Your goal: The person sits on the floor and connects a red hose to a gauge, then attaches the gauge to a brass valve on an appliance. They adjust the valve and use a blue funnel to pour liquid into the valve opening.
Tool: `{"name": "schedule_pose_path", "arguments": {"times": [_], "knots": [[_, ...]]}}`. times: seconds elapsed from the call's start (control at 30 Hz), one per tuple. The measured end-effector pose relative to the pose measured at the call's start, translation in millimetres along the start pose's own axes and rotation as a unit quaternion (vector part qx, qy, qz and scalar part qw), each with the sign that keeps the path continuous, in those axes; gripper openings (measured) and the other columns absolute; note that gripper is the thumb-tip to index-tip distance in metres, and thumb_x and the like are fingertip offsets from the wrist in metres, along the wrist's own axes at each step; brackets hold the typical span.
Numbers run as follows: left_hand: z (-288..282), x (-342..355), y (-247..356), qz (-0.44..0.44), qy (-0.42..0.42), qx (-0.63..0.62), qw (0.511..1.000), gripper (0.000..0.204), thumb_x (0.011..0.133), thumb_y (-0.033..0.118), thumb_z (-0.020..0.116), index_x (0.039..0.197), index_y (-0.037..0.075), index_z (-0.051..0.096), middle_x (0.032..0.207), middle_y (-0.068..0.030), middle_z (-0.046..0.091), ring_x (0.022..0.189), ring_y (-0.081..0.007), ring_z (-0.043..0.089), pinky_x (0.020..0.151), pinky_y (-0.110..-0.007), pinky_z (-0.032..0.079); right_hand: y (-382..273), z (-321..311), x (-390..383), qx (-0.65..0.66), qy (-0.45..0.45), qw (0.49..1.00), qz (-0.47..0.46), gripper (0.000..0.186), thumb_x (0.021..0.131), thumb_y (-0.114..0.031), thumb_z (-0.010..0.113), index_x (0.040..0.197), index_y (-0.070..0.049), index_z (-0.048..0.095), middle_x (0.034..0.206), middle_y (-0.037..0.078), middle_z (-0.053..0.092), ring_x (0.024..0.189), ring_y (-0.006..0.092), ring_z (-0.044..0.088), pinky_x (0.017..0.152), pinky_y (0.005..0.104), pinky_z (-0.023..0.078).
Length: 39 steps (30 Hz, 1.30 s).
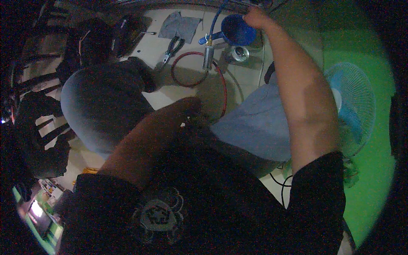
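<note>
At one o'clock my right hand [257, 18] meets the blue dipper's [236, 33] rim in view; my left hand [191, 105] sits mid-dial; either's finger grip I can't tell.

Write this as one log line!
right hand: at rim of blue dipper | left hand: grip unclear | metal can: beside blue dipper

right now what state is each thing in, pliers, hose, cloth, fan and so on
Blue dipper: opening upward
Right hand: at the dipper's edge, grip unclear
Left hand: in shadow, grip unclear
Pliers: lying flat, handles apart
Grey cloth: spread out, creased
Red hose: curled in a loop
Metal can: upright
Fan: spinning or not, cannot tell
</note>
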State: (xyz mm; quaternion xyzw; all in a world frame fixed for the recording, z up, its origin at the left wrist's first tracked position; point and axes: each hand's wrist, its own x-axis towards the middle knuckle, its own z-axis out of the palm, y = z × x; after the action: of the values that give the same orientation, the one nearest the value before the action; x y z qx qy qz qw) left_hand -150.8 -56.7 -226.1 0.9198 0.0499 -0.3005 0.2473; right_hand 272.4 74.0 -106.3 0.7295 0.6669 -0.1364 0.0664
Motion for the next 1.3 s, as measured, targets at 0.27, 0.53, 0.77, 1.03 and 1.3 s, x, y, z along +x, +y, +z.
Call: {"name": "schedule_pose_path", "arguments": {"times": [0.27,0.53,0.77,1.03,1.3], "knots": [[-9,-18,7,0.059,-0.069,-0.114,0.989,0.034,0.092,0.033,0.056,0.101,0.0,0.059,0.088,-0.0205,0.063,0.082,-0.0359,0.065,0.072,-0.046,0.053,-8,-13,-3,-0.019,0.0,0.997,0.073,0.047,0.083,-0.032,0.063,0.119,-0.001,0.061,0.113,0.023,0.065,0.103,0.0403,0.063,0.092,0.047,0.05],[-17,-16,15,0.111,-0.104,-0.159,0.975,0.034,0.092,0.032,0.056,0.1,0.0,0.059,0.088,-0.0206,0.063,0.082,-0.0362,0.065,0.072,-0.046,0.053,-32,-47,-32,0.078,-0.026,0.99,0.113,0.051,0.082,-0.034,0.067,0.121,-0.001,0.061,0.116,0.023,0.064,0.11,0.0378,0.06,0.096,0.0461,0.047],[-32,-42,8,0.142,-0.134,-0.194,0.961,0.033,0.091,0.032,0.056,0.1,0.0,0.059,0.089,-0.0208,0.063,0.082,-0.0365,0.065,0.071,-0.046,0.053,-28,-47,-32,0.128,-0.083,0.975,0.16,0.054,0.084,-0.035,0.063,0.123,0.001,0.058,0.132,0.025,0.054,0.119,0.0388,0.055,0.101,0.0445,0.045],[-37,-32,8,0.152,-0.154,-0.189,0.958,0.033,0.091,0.031,0.056,0.099,0.0,0.059,0.089,-0.021,0.063,0.082,-0.0368,0.064,0.071,-0.046,0.053,-50,-61,-38,0.161,-0.046,0.973,0.16,0.051,0.083,-0.026,0.065,0.124,0.003,0.058,0.129,0.024,0.056,0.119,0.0376,0.055,0.102,0.0434,0.044],[-39,-41,5,0.156,-0.163,-0.192,0.955,0.032,0.091,0.031,0.057,0.099,-0.001,0.059,0.089,-0.0211,0.063,0.081,-0.0372,0.064,0.071,-0.047,0.053,-52,-65,-41,0.156,-0.06,0.972,0.168,0.042,0.083,-0.023,0.057,0.116,0.002,0.063,0.123,0.024,0.06,0.113,0.0376,0.06,0.097,0.0443,0.047]]}}
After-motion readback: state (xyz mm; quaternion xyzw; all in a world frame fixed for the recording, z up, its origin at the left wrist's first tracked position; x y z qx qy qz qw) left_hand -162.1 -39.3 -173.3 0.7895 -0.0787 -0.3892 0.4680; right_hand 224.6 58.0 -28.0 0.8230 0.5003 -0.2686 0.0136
